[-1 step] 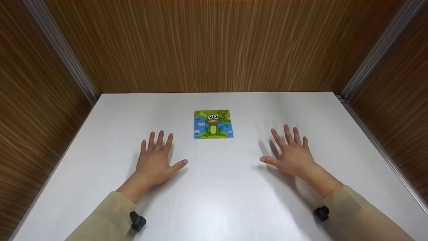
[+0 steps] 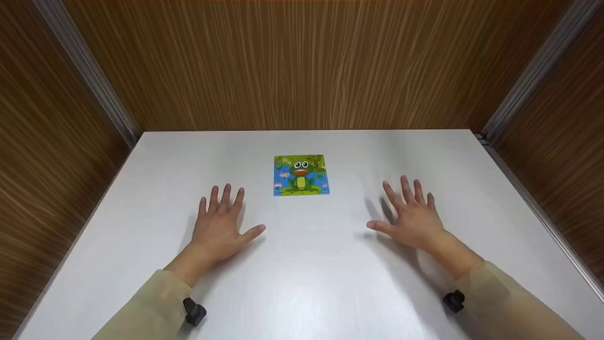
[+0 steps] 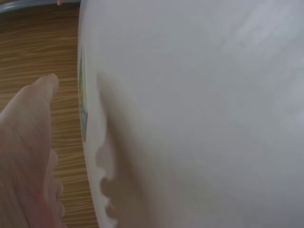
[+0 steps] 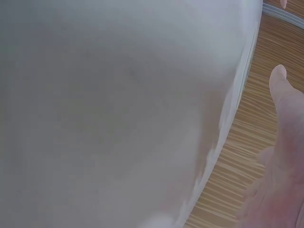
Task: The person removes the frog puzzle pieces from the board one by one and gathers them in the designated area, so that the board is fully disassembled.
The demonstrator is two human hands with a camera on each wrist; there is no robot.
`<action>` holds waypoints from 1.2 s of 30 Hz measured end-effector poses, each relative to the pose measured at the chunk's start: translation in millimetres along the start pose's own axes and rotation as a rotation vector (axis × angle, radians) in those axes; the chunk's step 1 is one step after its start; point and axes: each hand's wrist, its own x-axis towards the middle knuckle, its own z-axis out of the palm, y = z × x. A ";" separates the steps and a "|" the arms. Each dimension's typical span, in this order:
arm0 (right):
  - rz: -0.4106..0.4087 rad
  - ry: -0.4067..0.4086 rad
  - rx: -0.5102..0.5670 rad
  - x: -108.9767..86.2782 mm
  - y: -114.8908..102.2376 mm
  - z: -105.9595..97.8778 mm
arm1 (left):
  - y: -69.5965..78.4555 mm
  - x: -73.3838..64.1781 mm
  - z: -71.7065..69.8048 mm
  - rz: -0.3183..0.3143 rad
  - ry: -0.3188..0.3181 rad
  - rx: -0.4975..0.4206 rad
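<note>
A square picture puzzle board (image 2: 301, 175) with a green frog on a blue and green ground lies flat near the middle of the white table. My left hand (image 2: 219, 231) is to its lower left, palm down, fingers straight and spread, holding nothing. On the other side my right hand (image 2: 415, 219) is spread the same way, lower right of the board and apart from it. Both hands cast shadows on the table. From the left wrist, the board (image 3: 83, 95) shows edge-on beyond the thumb. The right wrist view has the hand (image 4: 285, 156) at its right edge.
The white table (image 2: 302, 274) is bounded by wood-grain panels at the back (image 2: 302, 66), left and right. Grey metal posts (image 2: 85, 71) stand at the back corners. A small black device (image 2: 193, 311) sits at each sleeve cuff.
</note>
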 end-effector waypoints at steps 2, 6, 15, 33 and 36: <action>0.000 0.000 -0.001 1.1 0.3 -0.3 | 0.3 1.4 -0.4 0.000 -0.002 -0.001; -0.001 0.011 -0.004 4.0 0.2 -1.4 | 1.4 5.2 -1.8 0.001 -0.004 -0.002; -0.033 0.053 0.006 19.1 -12.8 -4.5 | 0.6 17.9 -5.3 0.017 0.002 -0.010; -0.182 -0.018 0.132 93.6 -67.9 -19.2 | 19.2 87.6 -17.5 0.076 -0.064 -0.001; -0.188 -0.042 0.154 105.9 -72.7 -17.0 | 18.7 97.3 -16.7 0.091 -0.073 -0.009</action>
